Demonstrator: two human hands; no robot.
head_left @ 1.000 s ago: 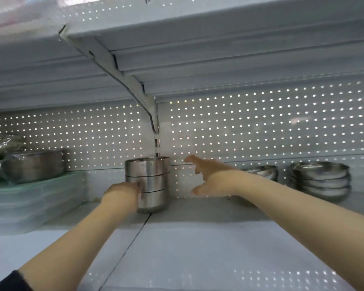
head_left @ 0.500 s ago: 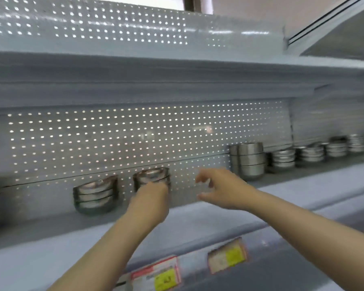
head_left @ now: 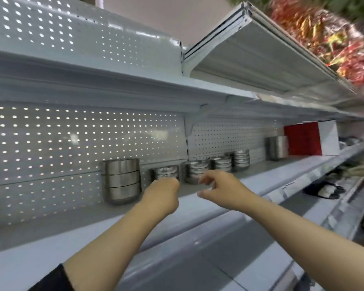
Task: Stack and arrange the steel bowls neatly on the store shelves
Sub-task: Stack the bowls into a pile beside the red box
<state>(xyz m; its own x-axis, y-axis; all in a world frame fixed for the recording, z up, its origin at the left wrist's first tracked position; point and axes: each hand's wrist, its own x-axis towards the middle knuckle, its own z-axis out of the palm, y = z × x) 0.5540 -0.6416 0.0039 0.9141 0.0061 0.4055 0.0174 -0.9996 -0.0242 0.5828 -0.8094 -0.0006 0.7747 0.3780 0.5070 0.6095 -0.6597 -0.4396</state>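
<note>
Steel bowls stand in stacks along the back of the grey shelf (head_left: 198,208). A tall stack (head_left: 122,180) is at the left. To its right are a low stack (head_left: 165,172), then further low stacks (head_left: 195,171) (head_left: 222,163) (head_left: 242,157) and a far tall stack (head_left: 276,147). My left hand (head_left: 162,195) is stretched out in front of the low stack, back toward me, its fingers hidden. My right hand (head_left: 221,190) hovers beside it in front of the second low stack, fingers loosely curled and thumb apart, holding nothing.
A perforated back panel (head_left: 72,143) closes the shelf behind. Another shelf (head_left: 114,80) overhangs above. A red and white box (head_left: 311,141) stands at the far right. Dark items lie on a lower shelf (head_left: 324,190). Red packaged goods (head_left: 334,38) sit at the top right.
My view has swung right along the shelf. Both hands left the tall stack and now reach toward low stacks further right; the tall stack is now at their left.
</note>
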